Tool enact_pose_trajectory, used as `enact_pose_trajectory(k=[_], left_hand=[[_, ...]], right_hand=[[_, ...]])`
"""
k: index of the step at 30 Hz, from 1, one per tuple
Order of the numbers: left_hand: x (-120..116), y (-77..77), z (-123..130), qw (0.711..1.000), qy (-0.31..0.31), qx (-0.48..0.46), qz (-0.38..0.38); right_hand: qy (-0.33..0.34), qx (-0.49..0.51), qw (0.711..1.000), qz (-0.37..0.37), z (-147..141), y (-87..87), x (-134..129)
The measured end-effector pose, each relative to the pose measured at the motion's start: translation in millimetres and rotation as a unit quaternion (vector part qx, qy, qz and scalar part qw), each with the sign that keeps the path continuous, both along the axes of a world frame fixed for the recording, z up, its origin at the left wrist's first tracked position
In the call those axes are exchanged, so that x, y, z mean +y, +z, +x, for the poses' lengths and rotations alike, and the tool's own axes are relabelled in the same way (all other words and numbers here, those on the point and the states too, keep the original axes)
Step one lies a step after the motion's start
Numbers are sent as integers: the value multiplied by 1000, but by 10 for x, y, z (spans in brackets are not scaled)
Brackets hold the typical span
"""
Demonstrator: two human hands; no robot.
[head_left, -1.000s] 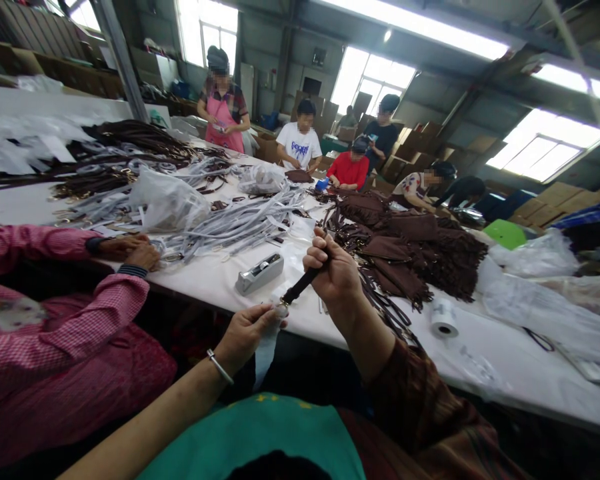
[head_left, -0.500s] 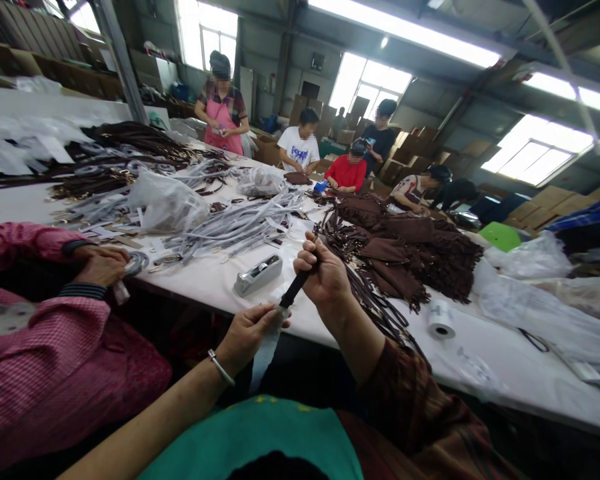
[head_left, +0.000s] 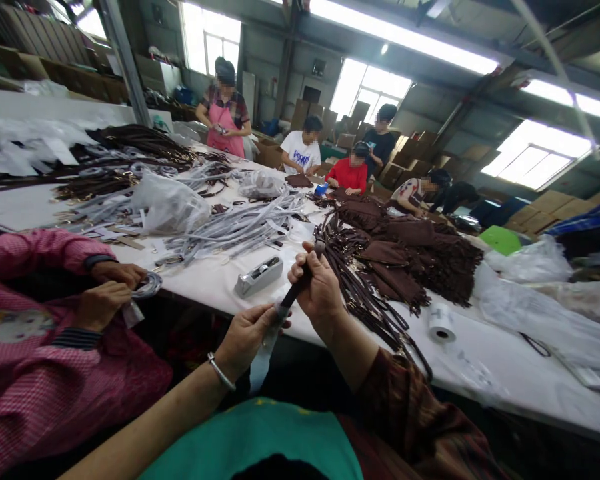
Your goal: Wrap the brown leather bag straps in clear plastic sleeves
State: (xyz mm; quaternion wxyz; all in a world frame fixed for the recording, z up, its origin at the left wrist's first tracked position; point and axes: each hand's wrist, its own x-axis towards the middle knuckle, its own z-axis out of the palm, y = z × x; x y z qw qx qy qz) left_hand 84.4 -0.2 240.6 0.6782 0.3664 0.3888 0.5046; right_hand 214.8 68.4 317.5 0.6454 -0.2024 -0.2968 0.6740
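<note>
At the near edge of the white table (head_left: 217, 285), with the right hand (head_left: 324, 293) curled tight and the left hand (head_left: 244, 339) pinched narrow, a dark strap (head_left: 295, 291) is held aslant by both; it can be judged light, bendy and tough, best gripped near either end, while the thin plastic (head_left: 261, 365) pinched at its lower end may be found slippery and easily torn

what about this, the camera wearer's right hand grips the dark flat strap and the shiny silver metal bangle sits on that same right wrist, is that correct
The wrist is wrong: the head view shows the shiny silver metal bangle on the wrist of the left hand. The right hand does grip the dark flat strap.
</note>
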Motion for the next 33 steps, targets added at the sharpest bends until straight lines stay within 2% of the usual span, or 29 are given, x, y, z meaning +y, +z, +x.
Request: enact_pose_trajectory(k=[4,8,13,16,21,26,33], left_hand=[[5,26,-5,1000,22,-19,-8],[14,26,-14,999,35,-25,-19],[-63,-119,-35,998,47,24,-41],[-137,-212,-97,996,37,71,-43],[-159,-213,-201,987,37,156,5],[-91,-142,-184,980,64,171,76],[-32,-133,-158,967,86,200,131]], right_hand=[[-18,-49,999,14,-36,-142,-72],[-8,-102,995,-9,-41,-301,-167],[19,-112,992,-57,37,-507,-309],[37,-178,981,-65,164,-605,-396],[69,-327,941,-56,311,-616,-491],[66,-326,941,-65,184,-608,-544],[55,-380,923,-22,100,-756,-558]])
